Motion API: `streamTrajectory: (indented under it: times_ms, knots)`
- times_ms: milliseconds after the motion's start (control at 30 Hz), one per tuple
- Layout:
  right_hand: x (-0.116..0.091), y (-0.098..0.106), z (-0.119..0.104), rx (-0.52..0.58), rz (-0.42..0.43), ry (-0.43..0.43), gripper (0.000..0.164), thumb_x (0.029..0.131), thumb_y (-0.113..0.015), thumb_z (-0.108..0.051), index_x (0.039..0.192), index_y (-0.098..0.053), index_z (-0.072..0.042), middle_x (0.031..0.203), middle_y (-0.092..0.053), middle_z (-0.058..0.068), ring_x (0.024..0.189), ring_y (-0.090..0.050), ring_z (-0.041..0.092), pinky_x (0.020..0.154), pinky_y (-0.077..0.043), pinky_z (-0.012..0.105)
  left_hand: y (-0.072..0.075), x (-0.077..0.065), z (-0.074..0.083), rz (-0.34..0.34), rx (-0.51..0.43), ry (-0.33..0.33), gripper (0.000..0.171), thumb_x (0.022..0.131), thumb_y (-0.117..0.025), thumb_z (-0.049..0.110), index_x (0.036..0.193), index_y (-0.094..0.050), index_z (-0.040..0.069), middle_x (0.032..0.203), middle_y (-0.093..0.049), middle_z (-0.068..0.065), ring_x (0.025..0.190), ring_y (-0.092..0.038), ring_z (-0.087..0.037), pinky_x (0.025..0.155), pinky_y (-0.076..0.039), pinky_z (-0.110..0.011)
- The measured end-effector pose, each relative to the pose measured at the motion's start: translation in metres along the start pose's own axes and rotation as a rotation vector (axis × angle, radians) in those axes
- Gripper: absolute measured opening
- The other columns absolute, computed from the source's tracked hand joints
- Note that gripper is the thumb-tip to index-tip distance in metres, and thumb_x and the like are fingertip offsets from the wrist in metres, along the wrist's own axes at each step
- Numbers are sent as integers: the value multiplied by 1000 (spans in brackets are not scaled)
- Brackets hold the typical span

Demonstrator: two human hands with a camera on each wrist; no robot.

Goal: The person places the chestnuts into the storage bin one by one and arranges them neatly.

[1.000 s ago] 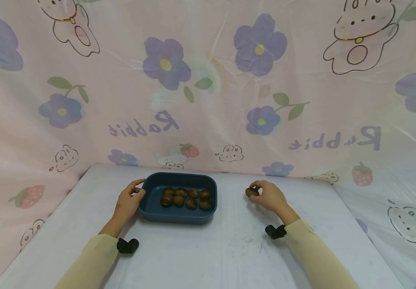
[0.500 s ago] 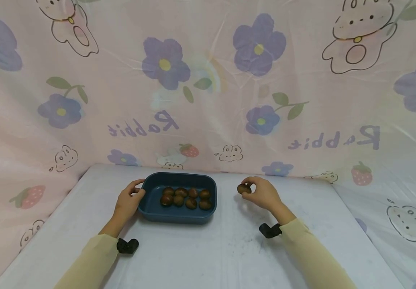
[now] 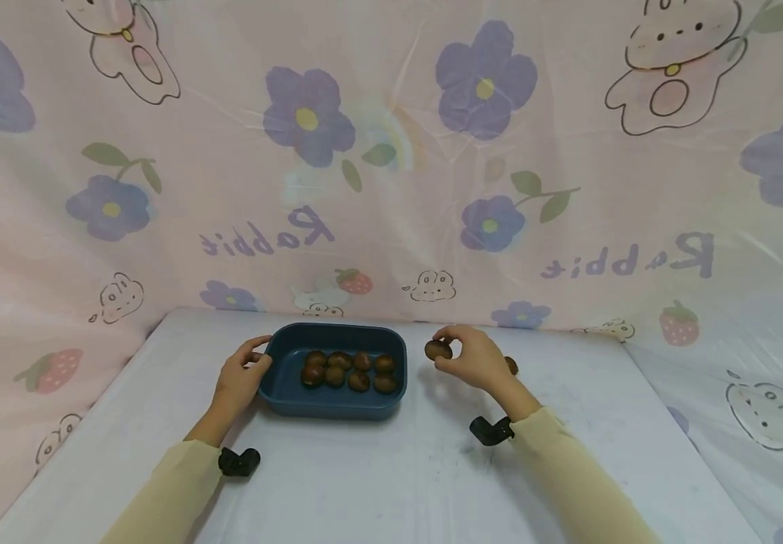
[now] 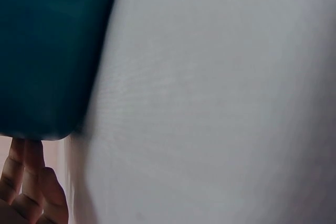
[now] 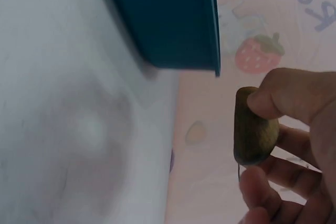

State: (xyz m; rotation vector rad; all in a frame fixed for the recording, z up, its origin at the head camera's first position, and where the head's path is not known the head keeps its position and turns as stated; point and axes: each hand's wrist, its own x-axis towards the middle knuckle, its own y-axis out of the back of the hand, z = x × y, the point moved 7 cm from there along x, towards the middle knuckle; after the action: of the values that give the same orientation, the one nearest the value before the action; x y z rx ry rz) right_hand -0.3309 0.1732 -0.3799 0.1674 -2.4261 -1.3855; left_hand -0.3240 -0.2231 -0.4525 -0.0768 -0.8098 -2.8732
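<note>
In the head view, a dark blue rectangular dish (image 3: 333, 408) holds several brown chestnuts (image 3: 313, 375) in two rows. My left hand (image 3: 236, 381) rests at the dish's left end, its fingertips (image 4: 32, 153) against the outer wall in the left wrist view. Between thumb and fingers, my right hand (image 3: 476, 359) pinches another chestnut (image 3: 437, 350), held up from the table just right of the dish. The right wrist view shows this chestnut (image 5: 252, 129) with its flat side toward the dish (image 5: 168, 22). A further chestnut (image 3: 512, 365) is partly hidden behind my right hand.
The white table (image 3: 364, 483) meets a pale pink curtain (image 3: 391, 189) printed with flowers and rabbits at its far edge. A small black device (image 3: 491, 431) sits at my right wrist, and a similar device (image 3: 239, 462) at my left.
My right hand has moved left toward the dish with the pinched chestnut, uncovering a chestnut behind it. My left hand and the dish have stayed in place.
</note>
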Motion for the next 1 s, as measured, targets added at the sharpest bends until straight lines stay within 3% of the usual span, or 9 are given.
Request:
streamTrajectory:
  times_ms: [467,700,1000]
  knots:
    - [12,-18,-51,52,-13,88,31,76,-73,-26,107,-69,-25,100,-67,-7,89,-60,12,78,-48,36,0,0,1,11,5,5,46,94,-47,23,140,-50,21,109,-63,-14,78,-55,-19,69,-41,-28]
    - [19,-35,-80,86,-83,165,35,78,-74,-23,112,-69,-21,109,-67,-5,101,-60,14,89,-48,37,0,0,0,13,1,3,46,94,-48,22,140,-50,21,108,-63,-14,77,-56,-20,68,-41,-28]
    - [23,-61,-107,122,-169,263,34,78,-72,-20,112,-70,-19,114,-67,-2,102,-62,21,87,-49,34,0,1,0,15,1,5,46,93,-48,23,139,-51,22,107,-62,-14,76,-54,-18,69,-41,-28]
